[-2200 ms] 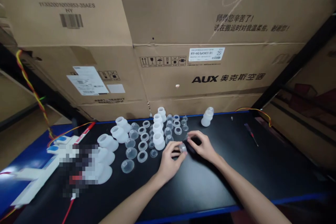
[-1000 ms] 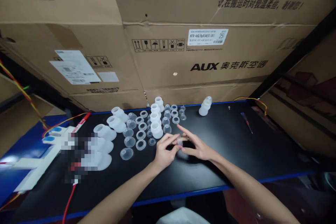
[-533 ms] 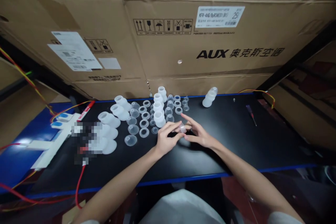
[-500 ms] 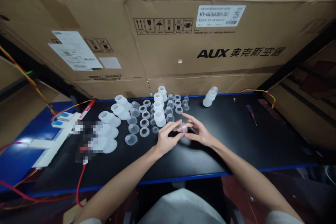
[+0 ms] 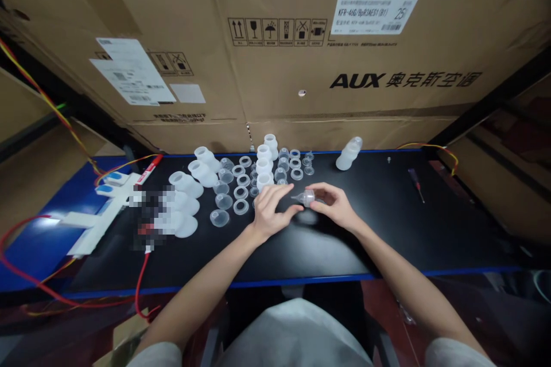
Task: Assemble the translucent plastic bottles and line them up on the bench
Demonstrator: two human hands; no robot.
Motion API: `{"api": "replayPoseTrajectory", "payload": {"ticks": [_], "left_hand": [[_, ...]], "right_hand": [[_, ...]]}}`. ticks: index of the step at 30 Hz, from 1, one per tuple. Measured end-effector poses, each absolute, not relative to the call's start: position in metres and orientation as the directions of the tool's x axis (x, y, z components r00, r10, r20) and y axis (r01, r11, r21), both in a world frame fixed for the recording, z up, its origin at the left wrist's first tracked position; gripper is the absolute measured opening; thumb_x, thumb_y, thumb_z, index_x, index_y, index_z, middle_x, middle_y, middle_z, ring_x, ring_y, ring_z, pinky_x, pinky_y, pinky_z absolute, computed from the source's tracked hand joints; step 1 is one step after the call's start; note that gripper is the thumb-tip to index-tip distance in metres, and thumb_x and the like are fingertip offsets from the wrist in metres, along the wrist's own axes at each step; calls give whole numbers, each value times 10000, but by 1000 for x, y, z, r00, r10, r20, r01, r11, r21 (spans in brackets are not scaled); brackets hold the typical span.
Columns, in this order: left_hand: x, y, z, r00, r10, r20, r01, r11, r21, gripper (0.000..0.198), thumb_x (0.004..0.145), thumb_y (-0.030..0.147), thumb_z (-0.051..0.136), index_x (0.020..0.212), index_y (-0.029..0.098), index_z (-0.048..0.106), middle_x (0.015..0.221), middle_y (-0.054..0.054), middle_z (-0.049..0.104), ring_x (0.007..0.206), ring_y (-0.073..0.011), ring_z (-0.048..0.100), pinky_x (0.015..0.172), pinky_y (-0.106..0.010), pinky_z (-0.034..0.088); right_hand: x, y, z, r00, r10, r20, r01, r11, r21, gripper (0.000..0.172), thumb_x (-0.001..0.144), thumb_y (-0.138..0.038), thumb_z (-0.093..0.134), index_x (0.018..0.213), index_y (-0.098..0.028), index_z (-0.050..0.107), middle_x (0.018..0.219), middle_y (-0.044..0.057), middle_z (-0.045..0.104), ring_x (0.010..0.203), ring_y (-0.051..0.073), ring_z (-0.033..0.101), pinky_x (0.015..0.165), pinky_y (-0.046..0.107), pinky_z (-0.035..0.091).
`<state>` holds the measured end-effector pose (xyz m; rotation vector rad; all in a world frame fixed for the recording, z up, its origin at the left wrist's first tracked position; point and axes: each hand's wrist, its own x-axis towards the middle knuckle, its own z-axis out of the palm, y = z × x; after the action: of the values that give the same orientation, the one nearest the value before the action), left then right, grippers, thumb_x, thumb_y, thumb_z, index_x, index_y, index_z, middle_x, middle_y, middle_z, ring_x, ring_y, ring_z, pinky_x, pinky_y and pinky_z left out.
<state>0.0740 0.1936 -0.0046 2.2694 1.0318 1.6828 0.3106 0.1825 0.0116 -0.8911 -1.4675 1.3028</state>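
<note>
My right hand (image 5: 333,203) pinches a clear bottle nipple (image 5: 307,198) fitted in a ring, its narrow tip pointing left. My left hand (image 5: 273,206) stays open just left of that tip, thumb and fingers spread apart; whether the thumb touches the part cannot be made out. Behind my left hand stands a column of white bottle bodies (image 5: 264,166), partly covered by the fingers. Clear domed caps (image 5: 219,218) and collar rings (image 5: 241,207) lie in columns to the left. More domed caps, rings (image 5: 296,174) and small clear pieces (image 5: 309,170) lie beyond the hands.
Larger white bottle bodies (image 5: 202,173) lie at the left, near a white bar-shaped fixture (image 5: 103,212) with red cables. A capped bottle (image 5: 348,153) stands at the back right, a screwdriver (image 5: 416,184) farther right. A large cardboard box (image 5: 275,80) walls off the table's back.
My left hand has let go of the nipple and opened, while my right hand keeps hold. The nipple's tip now shows, pointing left. The whole view has shifted slightly.
</note>
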Motion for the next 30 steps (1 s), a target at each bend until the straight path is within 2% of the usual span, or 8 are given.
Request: {"api": "replayPoseTrajectory", "payload": {"ticks": [3, 6, 10, 13, 16, 19, 24, 30], "left_hand": [[60, 201, 0, -5, 555, 832, 649, -631, 425, 284, 863, 429, 822, 1076, 246, 781, 1042, -109, 753, 1011, -307, 705, 995, -499, 525], [48, 210, 7, -121, 493, 861, 796, -470, 381, 373, 798, 440, 826, 1091, 215, 771, 1058, -133, 679, 1062, -337, 639, 1031, -532, 459], [46, 218, 15, -112, 595, 796, 843, -367, 393, 470, 796, 432, 797, 1192, 186, 732, 1150, -157, 602, 1158, -363, 589, 1070, -547, 420], [52, 219, 12, -144, 665, 733, 841, -308, 445, 497, 804, 426, 807, 1222, 180, 699, 1220, -173, 581, 1227, -386, 557, 1089, -556, 415], [56, 220, 6, -143, 697, 702, 789, -348, 506, 427, 845, 396, 799, 1195, 185, 676, 1128, -128, 652, 1106, -331, 625, 1026, -496, 473], [58, 219, 2, -98, 686, 721, 662, -496, 562, 348, 875, 326, 784, 1175, 198, 664, 1019, -71, 711, 964, -259, 687, 941, -420, 536], [66, 203, 1, 28, 673, 739, 468, -662, 585, 510, 815, 285, 840, 1278, 211, 640, 1073, -79, 783, 1005, -265, 760, 972, -432, 595], [84, 185, -1, 259, 835, 485, 187, -536, 823, 725, 855, 316, 847, 1495, 223, 519, 1217, -109, 815, 1118, -270, 785, 1104, -472, 571]], "right_hand": [[311, 187, 9, -191, 971, 146, -123, 124, -985, 460, 798, -484, 955, 1126, -219, 774, 995, 57, 803, 872, 216, 748, 884, 389, 620], [314, 191, 11, -137, 986, 95, -212, 64, -975, 439, 834, -523, 923, 1083, -215, 735, 917, 47, 796, 783, 194, 740, 801, 361, 620], [319, 194, 15, -154, 988, 6, -362, -51, -931, 410, 853, -499, 907, 1049, -238, 659, 1038, 75, 820, 867, 226, 780, 839, 390, 631], [321, 195, 18, -179, 984, -14, -412, -87, -907, 445, 857, -467, 894, 1178, -256, 671, 1170, 96, 816, 929, 245, 784, 892, 419, 633], [323, 195, 23, -228, 973, -31, -431, -129, -893, 492, 914, -492, 817, 1320, -254, 678, 1324, 126, 774, 1005, 272, 777, 932, 449, 628], [323, 194, 26, -271, 961, -51, -446, -172, -878, 491, 967, -557, 727, 1336, -234, 696, 1399, 134, 742, 1042, 276, 770, 949, 447, 618], [321, 192, 25, -286, 958, -36, -402, -154, -903, 472, 1004, -633, 658, 1239, -226, 704, 1385, 151, 749, 1072, 283, 766, 941, 435, 604], [316, 187, 21, -287, 949, 133, -270, 53, -961, 526, 902, -578, 846, 1280, -267, 653, 1400, 109, 737, 1322, 298, 674, 1178, 478, 477]]}}
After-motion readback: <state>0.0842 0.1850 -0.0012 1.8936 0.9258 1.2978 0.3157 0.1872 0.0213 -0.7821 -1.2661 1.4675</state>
